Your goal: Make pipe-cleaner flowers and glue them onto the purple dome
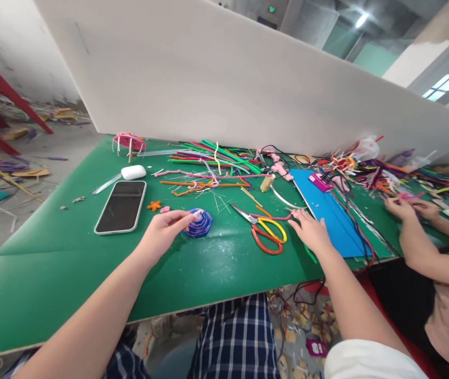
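Two hands of yours are over the green counter (70, 273): the left hand (163, 231) has its grip pinched at the upper rim of one blue and purple disc (199, 227), seemingly to keep it steady, while the right hand (313, 231) rests its fingers at the end of one pink stem (277, 218); you cannot tell from this view whether that grip closes on it. The disc lies just in front of you, left of one pair of scissors (255, 227), whose handles point your way between your hands, probably for easy reach. One phone (121, 208) and one white case (133, 172) sit to the left, perhaps to stay out of your way, with one orange flower (153, 206) nearer the disc. One blue sheet (338, 231) lies beyond your right hand. The coloured stems (224, 158) at the back overlap too much to count. Two hands of a co-worker (400, 209) show farther right.
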### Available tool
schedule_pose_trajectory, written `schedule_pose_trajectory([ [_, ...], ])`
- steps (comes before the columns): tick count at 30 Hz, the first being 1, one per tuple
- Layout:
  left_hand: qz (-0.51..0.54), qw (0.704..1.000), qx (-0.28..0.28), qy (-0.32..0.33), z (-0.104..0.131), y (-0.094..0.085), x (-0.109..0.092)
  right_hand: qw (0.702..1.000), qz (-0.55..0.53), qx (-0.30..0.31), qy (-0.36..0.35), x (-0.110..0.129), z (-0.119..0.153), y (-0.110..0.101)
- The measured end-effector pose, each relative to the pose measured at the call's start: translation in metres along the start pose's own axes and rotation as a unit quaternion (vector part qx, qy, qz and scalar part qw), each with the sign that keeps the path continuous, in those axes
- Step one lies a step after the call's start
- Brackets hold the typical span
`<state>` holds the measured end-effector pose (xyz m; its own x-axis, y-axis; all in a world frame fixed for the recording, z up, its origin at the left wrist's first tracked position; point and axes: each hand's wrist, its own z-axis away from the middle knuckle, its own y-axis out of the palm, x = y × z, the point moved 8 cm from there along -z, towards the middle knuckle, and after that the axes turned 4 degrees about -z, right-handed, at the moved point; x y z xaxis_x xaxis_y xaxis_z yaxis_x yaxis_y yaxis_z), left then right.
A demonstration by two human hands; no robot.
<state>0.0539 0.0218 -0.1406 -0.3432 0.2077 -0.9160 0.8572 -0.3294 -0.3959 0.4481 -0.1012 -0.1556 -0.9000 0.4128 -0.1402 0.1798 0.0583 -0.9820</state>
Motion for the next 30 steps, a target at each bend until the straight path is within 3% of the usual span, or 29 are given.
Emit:
schedule_pose_trajectory([
  [7, -0.001, 1.0, -0.002, 0.01, 0.0, -0.002, -0.004, 0.989, -0.136, 0.035, 0.05, -0.02, -0.006, -0.006],
  [10, 0.001, 1.0, -0.005, 0.006, 0.0, -0.003, -0.005, 0.966, -0.24, -0.03, 0.093, -0.03, -0.008, -0.024],
  [12, 0.0, 1.0, -0.008, 0.005, 0.0, -0.003, -0.005, 0.943, -0.299, -0.101, 0.107, -0.023, -0.007, -0.04],
  [14, -0.001, 1.0, -0.008, 0.004, 0.0, -0.002, -0.006, 0.922, -0.353, -0.143, 0.075, 0.006, -0.006, -0.053],
  [16, -0.001, 1.0, -0.003, 0.0, 0.0, -0.001, -0.005, 0.912, -0.382, -0.151, -0.006, 0.054, -0.006, -0.063],
  [18, -0.003, 1.0, 0.0, -0.001, 0.001, -0.001, -0.005, 0.909, -0.378, -0.142, -0.097, 0.103, -0.006, -0.069],
  [20, 0.0, 1.0, -0.003, 0.001, 0.001, -0.003, -0.005, 0.922, -0.332, -0.139, -0.143, 0.131, -0.007, -0.07],
  [22, 0.011, 1.0, -0.005, 0.001, 0.002, -0.006, -0.005, 0.95, -0.255, -0.137, -0.116, 0.128, -0.01, -0.063],
  [24, 0.021, 1.0, -0.003, -0.001, 0.002, -0.008, -0.005, 0.978, -0.171, -0.112, -0.038, 0.102, -0.011, -0.048],
  [26, 0.022, 1.0, 0.0, -0.002, 0.002, -0.008, -0.005, 0.993, -0.107, -0.049, 0.019, 0.077, -0.006, -0.027],
  [28, 0.015, 1.0, -0.001, -0.001, 0.002, -0.007, -0.006, 0.996, -0.084, -0.02, 0.024, 0.067, 0.003, -0.013],
  [30, 0.009, 1.0, -0.002, 0.0, 0.002, -0.006, -0.006, 0.997, -0.072, -0.016, 0.007, 0.073, 0.01, -0.007],
])
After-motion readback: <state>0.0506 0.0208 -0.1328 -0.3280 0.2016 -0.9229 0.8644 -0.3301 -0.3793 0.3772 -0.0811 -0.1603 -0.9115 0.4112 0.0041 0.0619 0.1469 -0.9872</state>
